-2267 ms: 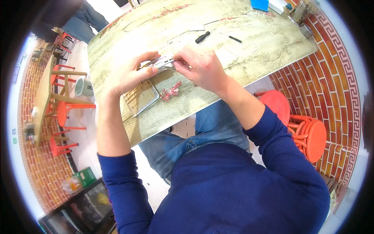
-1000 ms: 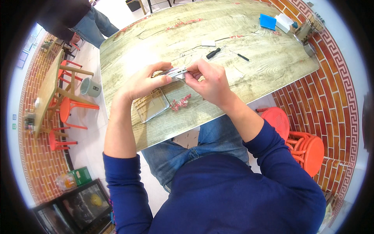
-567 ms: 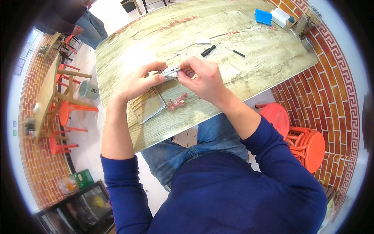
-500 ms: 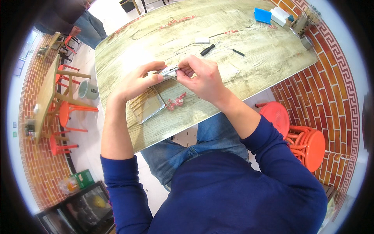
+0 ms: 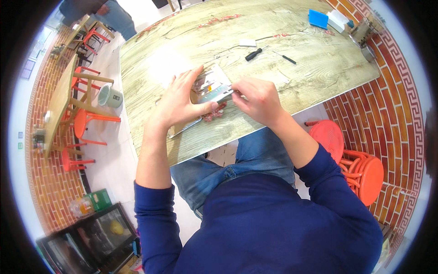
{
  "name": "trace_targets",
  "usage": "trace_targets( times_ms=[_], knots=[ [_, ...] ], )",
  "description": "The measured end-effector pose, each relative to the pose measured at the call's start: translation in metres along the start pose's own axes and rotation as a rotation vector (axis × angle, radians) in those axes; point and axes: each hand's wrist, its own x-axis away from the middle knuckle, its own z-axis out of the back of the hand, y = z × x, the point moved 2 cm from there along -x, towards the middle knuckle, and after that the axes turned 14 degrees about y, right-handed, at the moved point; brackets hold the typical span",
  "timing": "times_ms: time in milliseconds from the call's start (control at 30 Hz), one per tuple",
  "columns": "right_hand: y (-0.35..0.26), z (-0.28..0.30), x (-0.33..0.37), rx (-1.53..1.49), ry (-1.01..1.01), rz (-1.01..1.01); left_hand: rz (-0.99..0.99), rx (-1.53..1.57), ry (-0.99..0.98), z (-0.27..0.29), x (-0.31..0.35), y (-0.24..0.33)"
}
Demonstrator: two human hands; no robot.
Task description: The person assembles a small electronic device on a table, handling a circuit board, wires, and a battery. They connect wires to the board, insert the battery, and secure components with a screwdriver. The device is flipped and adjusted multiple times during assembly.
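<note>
A flat, silvery rectangular panel with white and dark parts and a small orange-yellow spot on its face is held tilted above the table. My left hand spans its left side, thumb at the near edge and fingers spread along the far side. With thumb and forefinger pinched, my right hand grips the panel's right corner. Partly hidden under my left hand lies a shallow tan piece with a shiny metal rim. Whether the panel is part of a phone or tablet I cannot tell.
Beyond my hands lie a thick black-handled screwdriver, a thin screwdriver and a small white block. A blue holder stands far right beside a utensil container. Red stools stand right of the table; another person is far left.
The panel has turned from nearly edge-on so its broad face shows. My left hand's fingers have spread wider along it. The whole view has shifted slightly, moving the table rightward.
</note>
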Motion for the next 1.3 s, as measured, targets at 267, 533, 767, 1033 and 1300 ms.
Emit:
trace_targets(
  times_ms=[267,533,767,1033,1300],
  knots=[
    [0.006,0.004,0.004,0.082,-0.107,0.086,0.039,-0.145,0.139,0.027,0.060,-0.014],
    [0.012,0.023,0.021,0.118,-0.118,-0.087,0.102,-0.084,0.759,0.029,0.155,-0.028],
    [0.005,0.027,0.019,-0.062,0.174,-0.361,0.576,0.146,1.441,-0.010,0.311,-0.096],
    [-0.060,0.030,0.016,-0.187,0.205,0.091,0.826,0.149,0.506,-0.169,0.390,-0.031],
    [-0.167,-0.116,0.162,-0.719,-0.914,0.336,1.093,0.055,-0.122,-0.143,0.474,0.005]
  ],
)
